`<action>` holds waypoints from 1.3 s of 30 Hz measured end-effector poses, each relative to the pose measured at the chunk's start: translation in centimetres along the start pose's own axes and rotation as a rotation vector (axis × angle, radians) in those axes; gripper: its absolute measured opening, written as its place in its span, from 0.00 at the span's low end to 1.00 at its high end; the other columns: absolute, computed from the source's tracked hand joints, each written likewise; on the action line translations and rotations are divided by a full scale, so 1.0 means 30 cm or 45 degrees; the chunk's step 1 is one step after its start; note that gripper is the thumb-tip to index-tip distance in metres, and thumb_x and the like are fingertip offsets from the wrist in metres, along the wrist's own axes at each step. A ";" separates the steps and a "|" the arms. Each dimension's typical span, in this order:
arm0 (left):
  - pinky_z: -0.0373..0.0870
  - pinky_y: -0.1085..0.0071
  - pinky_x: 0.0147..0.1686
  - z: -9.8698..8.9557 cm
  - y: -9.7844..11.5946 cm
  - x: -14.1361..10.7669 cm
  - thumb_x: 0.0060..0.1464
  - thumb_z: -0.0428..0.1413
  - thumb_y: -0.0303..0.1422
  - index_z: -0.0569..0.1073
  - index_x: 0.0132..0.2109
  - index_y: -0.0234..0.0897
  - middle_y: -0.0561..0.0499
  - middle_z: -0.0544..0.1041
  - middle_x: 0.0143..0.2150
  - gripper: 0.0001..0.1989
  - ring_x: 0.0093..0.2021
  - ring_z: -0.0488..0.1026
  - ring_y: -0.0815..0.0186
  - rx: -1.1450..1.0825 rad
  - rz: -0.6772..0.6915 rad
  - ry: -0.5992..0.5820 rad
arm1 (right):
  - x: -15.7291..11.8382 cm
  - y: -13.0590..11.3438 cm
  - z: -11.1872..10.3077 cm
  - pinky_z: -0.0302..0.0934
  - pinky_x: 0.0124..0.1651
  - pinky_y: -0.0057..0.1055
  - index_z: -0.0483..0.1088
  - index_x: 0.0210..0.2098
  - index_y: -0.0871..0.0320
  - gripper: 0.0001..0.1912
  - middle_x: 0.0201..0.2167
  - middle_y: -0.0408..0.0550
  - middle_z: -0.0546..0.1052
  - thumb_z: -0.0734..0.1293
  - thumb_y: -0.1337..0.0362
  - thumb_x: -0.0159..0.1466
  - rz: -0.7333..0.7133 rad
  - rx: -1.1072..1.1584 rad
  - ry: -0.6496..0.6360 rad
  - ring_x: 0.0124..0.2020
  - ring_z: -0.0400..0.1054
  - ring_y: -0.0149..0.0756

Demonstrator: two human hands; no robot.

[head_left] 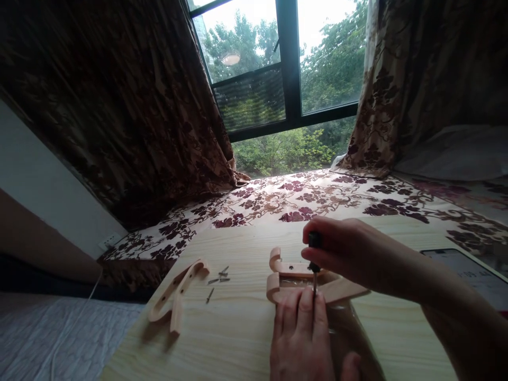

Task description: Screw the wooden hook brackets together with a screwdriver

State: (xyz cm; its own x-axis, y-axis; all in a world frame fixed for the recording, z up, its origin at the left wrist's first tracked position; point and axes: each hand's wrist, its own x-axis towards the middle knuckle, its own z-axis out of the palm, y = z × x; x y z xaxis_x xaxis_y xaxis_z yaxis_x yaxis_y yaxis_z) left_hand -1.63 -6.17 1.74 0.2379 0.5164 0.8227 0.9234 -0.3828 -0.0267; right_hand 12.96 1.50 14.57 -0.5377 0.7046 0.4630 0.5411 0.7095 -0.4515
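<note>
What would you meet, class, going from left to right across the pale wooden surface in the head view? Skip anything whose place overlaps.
Untouched curved wooden pieces → loose screws → screwdriver → smartphone

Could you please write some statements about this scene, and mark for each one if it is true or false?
1. The right hand grips a black-handled screwdriver above the left hand. True.
2. The left hand is touching nothing. False: its fingers rest on a wooden piece.
3. Loose screws lie between the left hand and the curved wooden pieces at the picture's left. True.
4. The curtains are plain, without any pattern. False: the curtains have a floral pattern.
5. A device with a screen lies at the picture's right side. True.
</note>
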 end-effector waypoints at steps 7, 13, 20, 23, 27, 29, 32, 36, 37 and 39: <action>0.74 0.59 0.41 -0.030 -0.008 0.027 0.61 0.39 0.48 0.75 0.47 0.32 0.45 0.80 0.46 0.29 0.46 0.75 0.56 0.028 0.043 -0.046 | -0.002 -0.009 -0.018 0.53 0.25 0.23 0.68 0.31 0.57 0.06 0.22 0.39 0.70 0.63 0.63 0.64 -0.005 0.148 -0.093 0.22 0.58 0.27; 0.75 0.61 0.43 -0.050 -0.035 0.021 0.57 0.47 0.52 0.71 0.54 0.32 0.46 0.77 0.51 0.30 0.49 0.74 0.55 0.046 0.200 -0.220 | 0.003 0.002 -0.005 0.52 0.24 0.25 0.68 0.28 0.57 0.10 0.20 0.39 0.68 0.64 0.60 0.63 0.070 0.069 -0.011 0.21 0.57 0.27; 0.73 0.58 0.45 -0.030 0.004 0.004 0.61 0.40 0.49 0.73 0.51 0.32 0.45 0.77 0.51 0.29 0.51 0.72 0.54 -0.060 -0.012 -0.134 | 0.000 -0.014 -0.013 0.53 0.25 0.24 0.69 0.32 0.57 0.05 0.22 0.39 0.70 0.63 0.65 0.63 -0.005 0.135 -0.079 0.23 0.59 0.27; 0.71 0.57 0.48 -0.026 0.000 -0.011 0.60 0.43 0.49 0.72 0.54 0.33 0.45 0.76 0.52 0.28 0.52 0.71 0.53 -0.106 -0.041 -0.168 | 0.004 -0.010 -0.003 0.53 0.25 0.25 0.68 0.29 0.57 0.08 0.22 0.39 0.68 0.63 0.61 0.64 0.011 0.100 -0.042 0.23 0.58 0.28; 0.69 0.53 0.51 -0.032 -0.008 -0.016 0.59 0.43 0.50 0.66 0.60 0.38 0.45 0.72 0.57 0.28 0.56 0.67 0.52 -0.232 -0.122 -0.217 | -0.004 -0.010 0.002 0.54 0.26 0.25 0.68 0.31 0.57 0.08 0.23 0.40 0.70 0.63 0.61 0.64 0.041 0.113 -0.043 0.23 0.60 0.28; 0.69 0.53 0.51 -0.044 -0.007 0.005 0.60 0.43 0.48 0.63 0.61 0.40 0.43 0.67 0.60 0.27 0.58 0.64 0.52 -0.269 -0.139 -0.242 | -0.011 -0.019 0.000 0.54 0.26 0.24 0.68 0.30 0.57 0.08 0.22 0.40 0.70 0.64 0.61 0.64 0.042 0.108 -0.055 0.23 0.60 0.28; 0.68 0.51 0.52 -0.069 0.000 0.058 0.62 0.44 0.40 0.63 0.61 0.37 0.40 0.63 0.63 0.23 0.61 0.61 0.51 -0.240 -0.136 -0.254 | -0.011 -0.046 -0.007 0.53 0.25 0.25 0.69 0.30 0.57 0.07 0.22 0.39 0.70 0.64 0.61 0.64 0.030 0.055 -0.068 0.22 0.60 0.28; 0.73 0.51 0.48 -0.086 -0.009 0.109 0.63 0.42 0.33 0.68 0.57 0.33 0.37 0.71 0.56 0.19 0.56 0.68 0.51 -0.154 -0.127 -0.304 | -0.028 -0.087 -0.047 0.59 0.28 0.27 0.72 0.38 0.56 0.09 0.26 0.42 0.74 0.64 0.58 0.64 0.034 -0.043 -0.014 0.26 0.66 0.32; 0.74 0.51 0.47 -0.084 -0.017 0.112 0.63 0.42 0.32 0.67 0.58 0.33 0.37 0.72 0.56 0.20 0.56 0.69 0.51 -0.139 -0.077 -0.331 | -0.053 -0.085 -0.063 0.62 0.32 0.29 0.72 0.43 0.55 0.12 0.30 0.44 0.77 0.63 0.56 0.64 0.049 -0.067 0.036 0.29 0.69 0.34; 0.74 0.55 0.47 -0.075 -0.038 0.107 0.63 0.43 0.31 0.64 0.61 0.35 0.39 0.72 0.56 0.21 0.56 0.69 0.54 -0.129 -0.014 -0.337 | -0.145 -0.048 -0.098 0.64 0.46 0.36 0.68 0.51 0.53 0.17 0.43 0.48 0.78 0.59 0.56 0.67 0.115 -0.145 0.194 0.42 0.71 0.39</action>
State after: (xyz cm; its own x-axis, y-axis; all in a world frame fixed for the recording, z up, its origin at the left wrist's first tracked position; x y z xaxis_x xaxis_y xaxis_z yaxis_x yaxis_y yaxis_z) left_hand -2.59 -5.81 5.69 0.3104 0.6979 0.6455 0.8949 -0.4435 0.0493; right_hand 16.43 -2.61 15.44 -0.3841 0.7501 0.5384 0.6571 0.6317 -0.4112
